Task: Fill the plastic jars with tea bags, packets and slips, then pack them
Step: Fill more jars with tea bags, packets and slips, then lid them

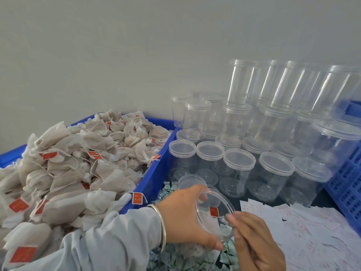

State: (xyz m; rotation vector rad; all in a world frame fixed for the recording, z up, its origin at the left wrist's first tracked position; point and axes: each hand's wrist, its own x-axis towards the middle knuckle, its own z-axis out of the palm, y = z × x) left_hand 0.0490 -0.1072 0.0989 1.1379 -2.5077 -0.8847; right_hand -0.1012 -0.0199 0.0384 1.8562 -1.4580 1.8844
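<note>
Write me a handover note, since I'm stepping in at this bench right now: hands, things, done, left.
Left hand grips a clear jar lying sideways, with tea bags inside. Right hand touches its open rim.
Tea bags fill the blue bin at left; green packets lie below the hands; white slips at right; empty lidded jars stand behind.
Done: tea bags in this jar.
Left: lid; the empty jars; packing.

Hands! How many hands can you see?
2. The left hand grips the clear jar at bottom centre; the right hand is just right of it, reaching the jar's rim. No others show.
</note>
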